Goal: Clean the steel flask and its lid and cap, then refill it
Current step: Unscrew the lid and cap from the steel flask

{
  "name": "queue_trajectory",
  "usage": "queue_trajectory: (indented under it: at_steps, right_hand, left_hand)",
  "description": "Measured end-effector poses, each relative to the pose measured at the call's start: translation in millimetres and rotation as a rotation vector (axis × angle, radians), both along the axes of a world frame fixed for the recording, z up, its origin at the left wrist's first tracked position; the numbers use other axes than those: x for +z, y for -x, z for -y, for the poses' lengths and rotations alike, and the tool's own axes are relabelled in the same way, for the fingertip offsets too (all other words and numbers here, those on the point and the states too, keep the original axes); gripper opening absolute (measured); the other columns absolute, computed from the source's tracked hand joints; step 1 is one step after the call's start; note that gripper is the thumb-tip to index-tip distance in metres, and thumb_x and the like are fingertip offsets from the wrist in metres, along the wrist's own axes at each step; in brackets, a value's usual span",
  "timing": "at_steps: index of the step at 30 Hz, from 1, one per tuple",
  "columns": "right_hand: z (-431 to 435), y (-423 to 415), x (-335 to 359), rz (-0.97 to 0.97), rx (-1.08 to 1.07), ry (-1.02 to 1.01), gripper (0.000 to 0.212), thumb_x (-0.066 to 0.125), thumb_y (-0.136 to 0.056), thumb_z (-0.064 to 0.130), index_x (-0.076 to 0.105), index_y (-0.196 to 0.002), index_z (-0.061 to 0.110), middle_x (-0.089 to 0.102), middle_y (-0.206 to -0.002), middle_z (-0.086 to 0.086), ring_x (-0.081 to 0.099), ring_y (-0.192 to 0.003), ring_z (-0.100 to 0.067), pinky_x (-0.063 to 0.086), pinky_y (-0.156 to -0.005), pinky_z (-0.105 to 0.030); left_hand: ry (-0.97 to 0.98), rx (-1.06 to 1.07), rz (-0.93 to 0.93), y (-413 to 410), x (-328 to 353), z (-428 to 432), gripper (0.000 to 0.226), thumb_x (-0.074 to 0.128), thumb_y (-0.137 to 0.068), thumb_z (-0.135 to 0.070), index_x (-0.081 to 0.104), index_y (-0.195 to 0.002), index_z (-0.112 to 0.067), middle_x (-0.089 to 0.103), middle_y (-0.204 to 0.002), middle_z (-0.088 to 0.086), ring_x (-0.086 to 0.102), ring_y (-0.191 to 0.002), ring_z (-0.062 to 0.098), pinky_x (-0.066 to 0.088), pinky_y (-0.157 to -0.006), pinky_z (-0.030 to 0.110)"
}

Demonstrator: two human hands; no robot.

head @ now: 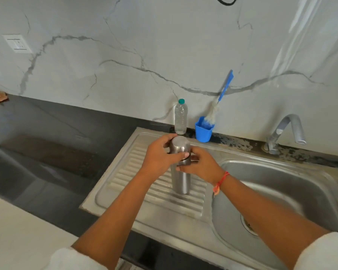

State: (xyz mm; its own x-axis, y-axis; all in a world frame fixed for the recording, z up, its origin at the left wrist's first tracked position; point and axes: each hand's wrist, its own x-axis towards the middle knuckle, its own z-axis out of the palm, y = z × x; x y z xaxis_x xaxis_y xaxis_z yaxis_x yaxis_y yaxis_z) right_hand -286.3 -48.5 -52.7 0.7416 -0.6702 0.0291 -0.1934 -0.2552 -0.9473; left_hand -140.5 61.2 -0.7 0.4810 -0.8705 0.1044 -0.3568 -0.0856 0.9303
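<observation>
A tall steel flask [180, 181] stands upright on the ribbed drainboard [137, 172] of the steel sink. Its steel cap [179, 146] sits on top. My left hand [160, 156] grips the cap from the left, thumb across its front. My right hand [200, 164] holds the flask just under the cap from the right, fingers curled round it. A red thread band is on my right wrist. The flask's lower body shows between my forearms.
A clear plastic water bottle [181, 117] with a teal cap stands behind the flask. A blue cup [203, 131] holds a blue-handled bottle brush [220, 98]. The sink basin [281, 191] and tap [287, 131] lie to the right. Dark countertop [47, 143] lies left.
</observation>
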Motion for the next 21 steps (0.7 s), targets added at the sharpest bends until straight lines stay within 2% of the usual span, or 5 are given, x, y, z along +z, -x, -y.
queue_trajectory:
  at_steps: [3,5,8,18,21]
  right_hand:
    - [-12,26,-14,-0.002,0.0,-0.054,0.06,0.093,-0.065,0.027,0.066,-0.119,0.028,0.074,-0.111,0.006,0.07,-0.104,-0.015,0.058,-0.094,-0.044]
    - [-19,37,-18,0.006,-0.027,-0.047,0.063,0.093,-0.066,0.022,0.065,-0.122,0.026,0.074,-0.11,0.008,0.07,-0.103,-0.012,0.058,-0.094,-0.039]
    - [-27,45,-20,0.024,-0.055,-0.04,0.062,0.093,-0.068,0.017,0.065,-0.123,0.023,0.075,-0.108,0.01,0.071,-0.1,-0.009,0.058,-0.09,-0.031]
    - [-37,45,-17,0.002,-0.078,-0.004,0.063,0.093,-0.067,0.024,0.064,-0.123,0.026,0.073,-0.106,0.013,0.069,-0.097,-0.004,0.056,-0.085,-0.021]
    - [-37,45,-13,-0.015,-0.056,0.016,0.063,0.093,-0.067,0.021,0.063,-0.123,0.026,0.072,-0.107,0.013,0.068,-0.098,-0.006,0.057,-0.086,-0.023]
  left_hand:
    - [-0.024,-0.013,-0.034,25,-10,-11,0.06,0.096,-0.07,-0.02,0.066,-0.12,-0.033,0.072,-0.112,-0.015,0.066,-0.107,0.002,0.057,-0.09,0.021]
    - [-0.04,-0.019,-0.028,35,-14,-15,0.064,0.096,-0.069,-0.02,0.065,-0.123,-0.034,0.071,-0.115,-0.014,0.065,-0.11,0.004,0.058,-0.092,0.025]
    - [-0.051,-0.047,-0.001,42,-13,-19,0.07,0.096,-0.069,-0.021,0.063,-0.129,-0.033,0.069,-0.118,-0.013,0.064,-0.112,0.003,0.058,-0.092,0.025]
    - [-0.128,-0.143,0.065,34,-7,-22,0.069,0.095,-0.071,-0.021,0.06,-0.13,-0.029,0.065,-0.121,-0.016,0.06,-0.112,0.003,0.052,-0.086,0.016]
    - [-0.184,-0.221,0.055,31,-6,-18,0.08,0.094,-0.073,-0.022,0.051,-0.14,-0.032,0.057,-0.131,-0.012,0.058,-0.119,0.009,0.055,-0.093,0.024]
